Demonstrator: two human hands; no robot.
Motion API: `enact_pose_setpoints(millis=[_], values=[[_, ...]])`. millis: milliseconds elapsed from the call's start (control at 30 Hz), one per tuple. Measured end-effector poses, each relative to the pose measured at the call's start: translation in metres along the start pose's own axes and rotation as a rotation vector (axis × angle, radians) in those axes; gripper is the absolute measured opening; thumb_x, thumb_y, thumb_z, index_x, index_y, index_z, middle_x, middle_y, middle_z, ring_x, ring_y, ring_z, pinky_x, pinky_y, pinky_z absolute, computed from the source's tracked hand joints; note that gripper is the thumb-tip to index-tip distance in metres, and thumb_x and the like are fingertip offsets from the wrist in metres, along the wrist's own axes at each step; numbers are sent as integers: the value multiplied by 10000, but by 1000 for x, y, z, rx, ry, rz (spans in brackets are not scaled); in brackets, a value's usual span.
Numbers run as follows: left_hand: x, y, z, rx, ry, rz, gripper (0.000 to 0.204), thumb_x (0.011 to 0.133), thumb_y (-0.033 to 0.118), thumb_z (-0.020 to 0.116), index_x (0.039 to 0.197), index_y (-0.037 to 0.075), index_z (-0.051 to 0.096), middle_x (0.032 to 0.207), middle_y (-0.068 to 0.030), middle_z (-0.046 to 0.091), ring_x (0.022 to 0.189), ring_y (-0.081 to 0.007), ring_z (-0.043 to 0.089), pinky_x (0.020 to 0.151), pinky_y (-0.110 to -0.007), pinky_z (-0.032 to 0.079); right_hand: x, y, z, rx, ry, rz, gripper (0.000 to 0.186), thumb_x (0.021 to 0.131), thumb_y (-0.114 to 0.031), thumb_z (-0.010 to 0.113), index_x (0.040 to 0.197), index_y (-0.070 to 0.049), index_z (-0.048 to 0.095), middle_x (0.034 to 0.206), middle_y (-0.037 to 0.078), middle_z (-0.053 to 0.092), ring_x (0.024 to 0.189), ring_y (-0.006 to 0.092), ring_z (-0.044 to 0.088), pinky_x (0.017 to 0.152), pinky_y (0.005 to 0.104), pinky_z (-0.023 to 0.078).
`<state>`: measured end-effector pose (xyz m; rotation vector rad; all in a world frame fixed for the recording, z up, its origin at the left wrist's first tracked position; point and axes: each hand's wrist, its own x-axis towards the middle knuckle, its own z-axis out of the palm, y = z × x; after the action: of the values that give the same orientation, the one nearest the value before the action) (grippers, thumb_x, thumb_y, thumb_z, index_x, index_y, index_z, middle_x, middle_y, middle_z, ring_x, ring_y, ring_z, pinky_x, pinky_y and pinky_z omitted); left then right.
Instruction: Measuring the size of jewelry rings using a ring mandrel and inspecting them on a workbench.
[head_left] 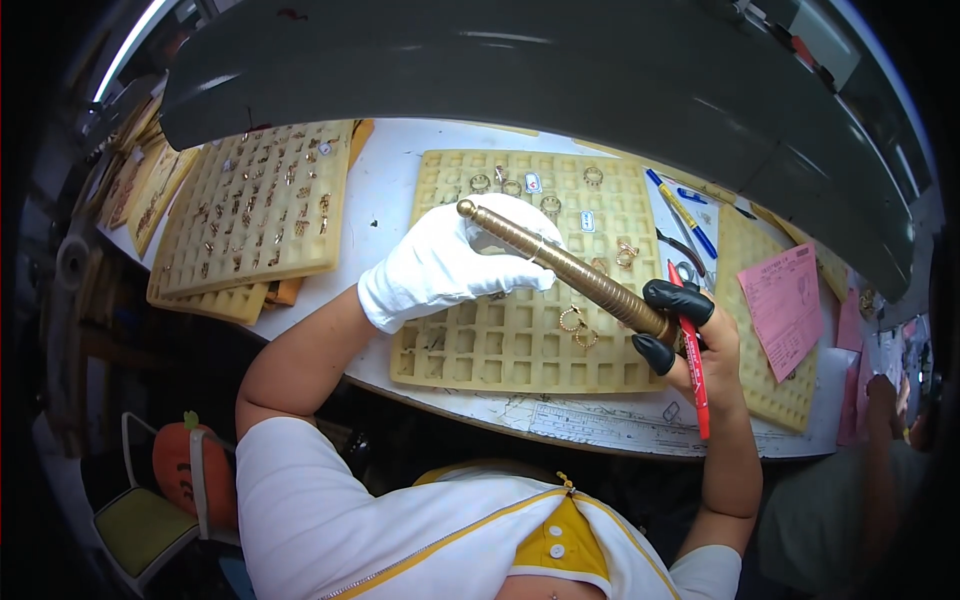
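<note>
A brass ring mandrel [590,281] with grooved bands slants across the middle, its thin knobbed end up and to the left. My left hand [440,262], in a white glove, closes around its upper half, thumb on the near side. By the thumb, a thin pale band that looks like a ring [541,250] circles the mandrel. My right hand [712,345] has black finger cots on thumb and forefinger. It grips the thick end and also holds a red marker [694,375]. Below lies a yellow grid tray [470,372] with several rings [586,338].
Another tray [325,240] full of small jewellery pieces stands at the left on further trays. Pens [682,213] and dark-handled pliers [682,243] lie at the right, near a pink slip [782,310] on another tray. A dark hood [520,75] overhangs the white bench. Another person's arm [880,440] shows far right.
</note>
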<state>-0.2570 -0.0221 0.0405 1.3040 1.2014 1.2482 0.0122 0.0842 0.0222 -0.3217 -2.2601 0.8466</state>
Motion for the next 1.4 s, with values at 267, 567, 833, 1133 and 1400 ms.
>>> enact_pose_setpoints(millis=[267, 567, 833, 1133, 1400], values=[[1, -6, -3, 39, 10, 104, 337, 757, 156, 791, 1046, 39, 662, 1017, -54, 661, 971, -156, 613, 916, -313, 482, 0, -1, -1, -14, -4, 21, 468, 701, -83, 790, 1134, -28, 620, 924, 102, 645, 783, 188, 599, 695, 285, 480], [1, -2, -2, 31, -4, 64, 324, 742, 116, 800, 1027, 41, 668, 986, -40, 669, 924, -126, 610, 847, -283, 495, 1, -1, 0, -4, -6, 9, 471, 698, -73, 790, 1135, -27, 619, 916, 99, 639, 762, 180, 587, 675, 279, 472], [3, -4, -4, 98, -22, 104, 323, 739, 100, 798, 1027, 38, 666, 997, -49, 668, 941, -149, 616, 875, -300, 492, 0, 0, 0, -19, 3, 2, 482, 693, -75, 797, 1140, -38, 621, 852, 82, 611, 718, 164, 562, 636, 273, 454], [1, -3, -1, 25, 2, 64, 408, 737, 96, 801, 1105, 25, 640, 1052, -63, 660, 966, -137, 609, 873, -292, 501, 0, 0, -1, -14, 23, 6, 470, 691, -78, 792, 1132, -43, 631, 801, 64, 583, 682, 155, 538, 614, 266, 435], [-1, -2, -2, -18, 32, 22, 358, 756, 94, 790, 1072, 13, 643, 995, -53, 669, 927, -129, 615, 842, -289, 510, 2, 1, -2, -11, 35, -6, 464, 680, -81, 793, 1115, -38, 638, 772, 52, 564, 663, 147, 520, 594, 265, 418]])
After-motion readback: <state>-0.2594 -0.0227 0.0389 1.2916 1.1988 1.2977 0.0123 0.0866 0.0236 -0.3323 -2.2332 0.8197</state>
